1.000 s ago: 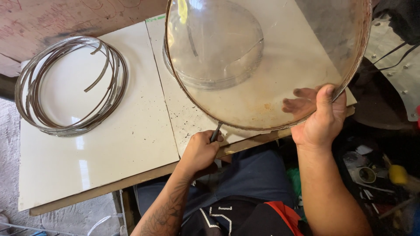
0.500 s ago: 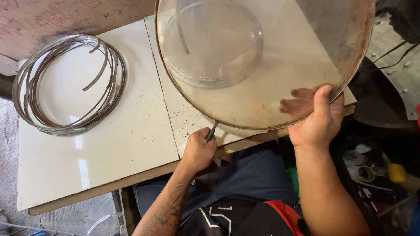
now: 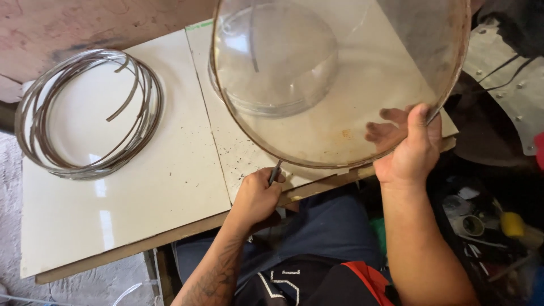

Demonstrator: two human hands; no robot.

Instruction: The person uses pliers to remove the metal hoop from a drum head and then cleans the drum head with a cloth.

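Observation:
My right hand grips the lower right rim of a large clear plastic dome, held tilted above the white board; its fingers show through the plastic. The rim looks brownish. My left hand is closed around a thin dark metal tool, whose tip touches the dome's lower edge near the board's front edge. A second clear dome rests upside-down-bowl fashion on the board behind, seen through the held one.
A coil of thin metal strip lies on the left of the white board. Dark specks dot the board's middle. Clutter with a yellow object sits on the floor at right. My legs are under the board's edge.
The held dome has shifted slightly right and up in view. My left hand with the tool stays at the lower rim, my right hand keeps its grip.

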